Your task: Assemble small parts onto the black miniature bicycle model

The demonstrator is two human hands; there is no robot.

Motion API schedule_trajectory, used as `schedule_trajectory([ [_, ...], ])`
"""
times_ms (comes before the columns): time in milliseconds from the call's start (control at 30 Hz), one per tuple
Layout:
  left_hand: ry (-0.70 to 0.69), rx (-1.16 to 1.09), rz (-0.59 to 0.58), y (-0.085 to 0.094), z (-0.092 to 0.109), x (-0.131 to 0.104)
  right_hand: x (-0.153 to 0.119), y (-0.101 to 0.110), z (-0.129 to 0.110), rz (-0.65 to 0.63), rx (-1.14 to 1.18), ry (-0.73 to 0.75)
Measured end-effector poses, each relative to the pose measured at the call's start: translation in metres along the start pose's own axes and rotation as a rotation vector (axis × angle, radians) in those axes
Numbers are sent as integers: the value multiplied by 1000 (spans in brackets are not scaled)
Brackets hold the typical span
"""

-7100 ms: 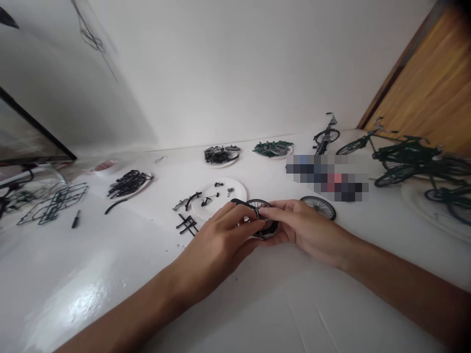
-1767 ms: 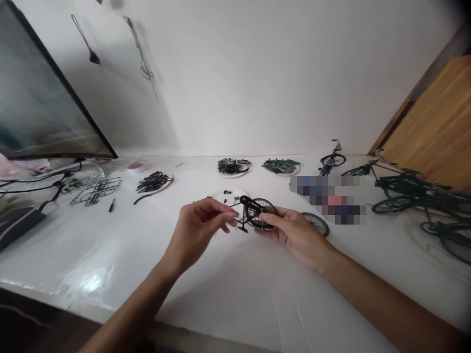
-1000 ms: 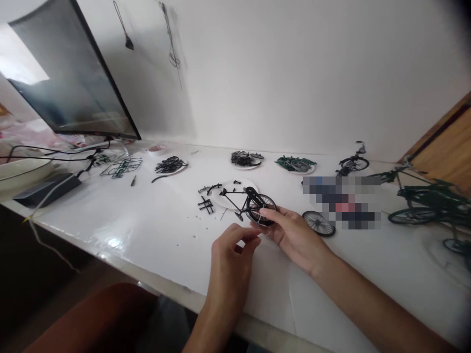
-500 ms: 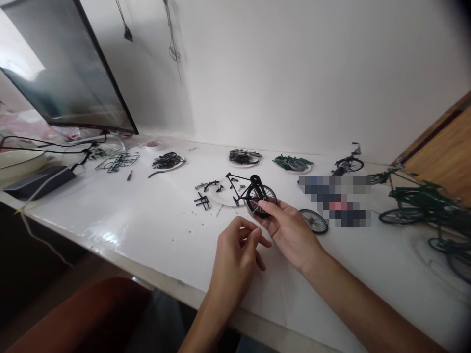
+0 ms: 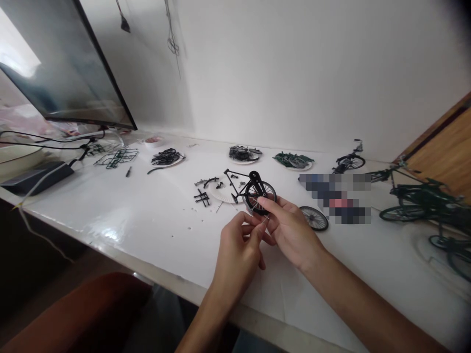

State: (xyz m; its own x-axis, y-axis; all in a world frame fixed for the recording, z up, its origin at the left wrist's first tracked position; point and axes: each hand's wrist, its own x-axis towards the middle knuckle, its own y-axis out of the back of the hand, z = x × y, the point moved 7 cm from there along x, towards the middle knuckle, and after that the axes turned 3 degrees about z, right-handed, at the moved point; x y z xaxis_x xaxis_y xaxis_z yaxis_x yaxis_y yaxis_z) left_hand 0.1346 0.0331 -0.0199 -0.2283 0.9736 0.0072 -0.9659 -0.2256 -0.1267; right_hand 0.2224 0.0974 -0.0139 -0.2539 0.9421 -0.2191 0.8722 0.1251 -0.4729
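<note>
Head view: the right hand [image 5: 294,226] is clamped, thumb over fingers, on the rear wheel of a black model bicycle [image 5: 255,180], held over the near middle of the white bench [image 5: 147,223] with its frame pointing left. The left hand [image 5: 241,241] is just below that wheel and close beside the right, thumb and forefinger pinched on what looks like a thin pale wire [image 5: 266,219], though it is too small to be sure. Just right of the right hand, a loose wheel [image 5: 314,218] lies on the bench. Beyond the frame to the left, a white paper plate [image 5: 223,195] carries small black parts [image 5: 220,185]; a black lattice piece [image 5: 202,197] lies at its near left, and a curved black strip [image 5: 211,182] at its far left. Farther back are three more laden plates: dark parts at the left [image 5: 167,157], dark parts in the middle [image 5: 244,153], green parts toward the right [image 5: 293,159]. On the far left lie a small dark tool [image 5: 128,171] and green lattice frames [image 5: 117,158], while green model bicycles [image 5: 419,195] crowd the right side
</note>
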Motion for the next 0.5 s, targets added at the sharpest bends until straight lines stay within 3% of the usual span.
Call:
schedule_trajectory([
  [500, 0, -16, -13, 2, -4, 2, 1, 0, 2, -50, 1, 15],
])
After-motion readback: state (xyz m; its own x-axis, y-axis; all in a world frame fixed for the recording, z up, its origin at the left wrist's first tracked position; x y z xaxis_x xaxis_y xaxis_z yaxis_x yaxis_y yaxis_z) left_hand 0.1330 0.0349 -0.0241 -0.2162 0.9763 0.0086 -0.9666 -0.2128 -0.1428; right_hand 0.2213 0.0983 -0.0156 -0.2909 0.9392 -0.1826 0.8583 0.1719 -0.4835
